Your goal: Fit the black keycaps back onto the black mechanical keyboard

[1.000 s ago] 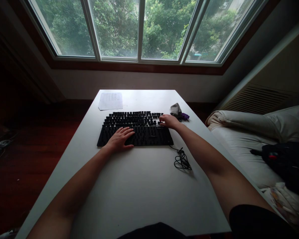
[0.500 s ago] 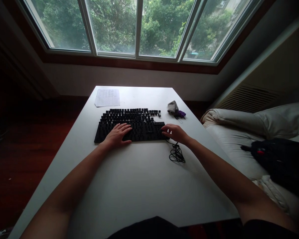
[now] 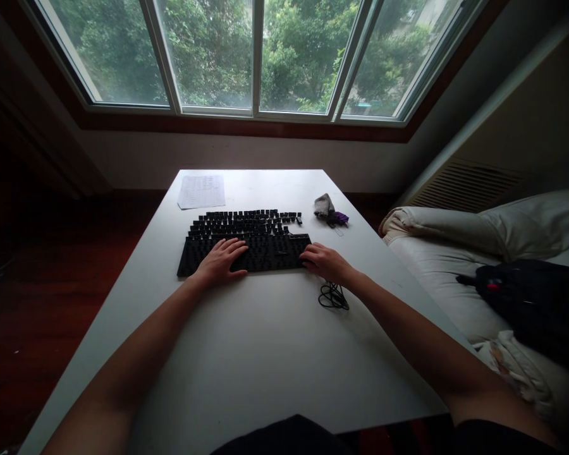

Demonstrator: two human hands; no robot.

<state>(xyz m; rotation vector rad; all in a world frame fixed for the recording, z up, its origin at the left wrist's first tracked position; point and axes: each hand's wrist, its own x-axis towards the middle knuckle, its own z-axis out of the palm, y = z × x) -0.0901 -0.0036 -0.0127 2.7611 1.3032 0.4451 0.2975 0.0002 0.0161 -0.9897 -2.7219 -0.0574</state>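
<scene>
A black keyboard point(image 3: 269, 254) lies crosswise on the white table, with most of its keycaps off. My left hand point(image 3: 220, 260) rests flat on its left half, fingers spread. At the keyboard's right end my right hand point(image 3: 326, 260) touches the surface with its fingers curled together; whatever is between the fingertips is hidden. Loose black keycaps point(image 3: 246, 221) stand in rows just beyond the keyboard's far edge. A coiled black cable point(image 3: 333, 296) lies close below my right hand.
Near the far left corner of the table point(image 3: 246, 354) lies a printed paper sheet point(image 3: 201, 191). A grey cloth point(image 3: 324, 206) and a small purple item point(image 3: 338, 218) sit to the right. Beside the table is a pale sofa point(image 3: 436, 253) with a dark bag point(image 3: 526, 297) on it.
My right hand has come down onto the keyboard's right end, and its fingers are more curled. My left hand stays flat in place. The view has shifted slightly.
</scene>
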